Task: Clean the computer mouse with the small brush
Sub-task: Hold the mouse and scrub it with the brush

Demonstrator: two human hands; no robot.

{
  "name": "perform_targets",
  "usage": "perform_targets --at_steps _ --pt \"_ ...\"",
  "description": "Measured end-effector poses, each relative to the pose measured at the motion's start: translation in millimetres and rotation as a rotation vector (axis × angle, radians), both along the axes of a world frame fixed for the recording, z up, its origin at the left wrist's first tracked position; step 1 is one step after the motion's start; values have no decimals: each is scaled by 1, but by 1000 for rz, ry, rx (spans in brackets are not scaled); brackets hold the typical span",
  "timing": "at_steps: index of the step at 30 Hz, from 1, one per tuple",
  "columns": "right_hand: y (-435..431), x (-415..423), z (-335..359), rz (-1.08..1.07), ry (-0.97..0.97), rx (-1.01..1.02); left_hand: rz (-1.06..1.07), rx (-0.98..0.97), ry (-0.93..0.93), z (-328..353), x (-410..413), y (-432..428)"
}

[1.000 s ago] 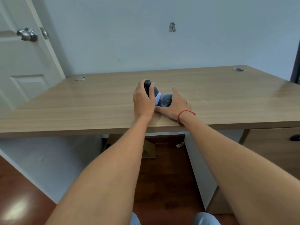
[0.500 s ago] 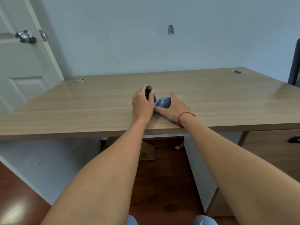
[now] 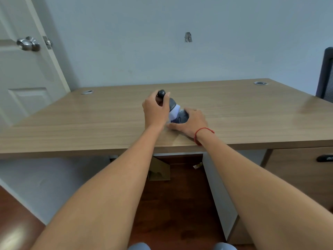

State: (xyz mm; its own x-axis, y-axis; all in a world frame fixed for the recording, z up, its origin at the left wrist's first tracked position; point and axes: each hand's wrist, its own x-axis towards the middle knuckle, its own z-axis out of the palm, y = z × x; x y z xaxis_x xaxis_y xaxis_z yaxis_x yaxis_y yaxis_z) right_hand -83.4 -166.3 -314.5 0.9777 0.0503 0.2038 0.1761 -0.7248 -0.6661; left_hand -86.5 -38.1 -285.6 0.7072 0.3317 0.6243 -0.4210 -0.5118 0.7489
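The right hand (image 3: pixel 191 122) is covering most of the mouse (image 3: pixel 182 117), leaving only a dark sliver showing. The left hand (image 3: pixel 155 110) is hiding the middle of the brush (image 3: pixel 170 104), whose pale bristles are blurring. The picture's right edge is cutting off a dark chair (image 3: pixel 327 76).
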Motion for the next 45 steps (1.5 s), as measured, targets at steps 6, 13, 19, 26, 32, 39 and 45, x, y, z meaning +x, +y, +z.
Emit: perform_targets --at_steps 6,13,19,26,32,39,45 --pt "2 -5 -2 -11 -33 33 98 124 17 -10 1 4" --pt "5 -8 -1 -38 12 62 108 89 17 -12 -2 0" --pt "4 -11 0 -18 -4 57 57 86 -64 -10 -6 -4" --pt "3 -10 1 -14 -27 31 64 56 -99 -8 -7 0" --pt "4 -13 0 -16 -25 98 129 71 -15 -21 -4 4" --pt "3 -15 4 -10 -51 93 77 9 -27 -20 -3 4" --pt "3 -16 3 -11 -46 114 174 -66 -60 -18 -4 4"
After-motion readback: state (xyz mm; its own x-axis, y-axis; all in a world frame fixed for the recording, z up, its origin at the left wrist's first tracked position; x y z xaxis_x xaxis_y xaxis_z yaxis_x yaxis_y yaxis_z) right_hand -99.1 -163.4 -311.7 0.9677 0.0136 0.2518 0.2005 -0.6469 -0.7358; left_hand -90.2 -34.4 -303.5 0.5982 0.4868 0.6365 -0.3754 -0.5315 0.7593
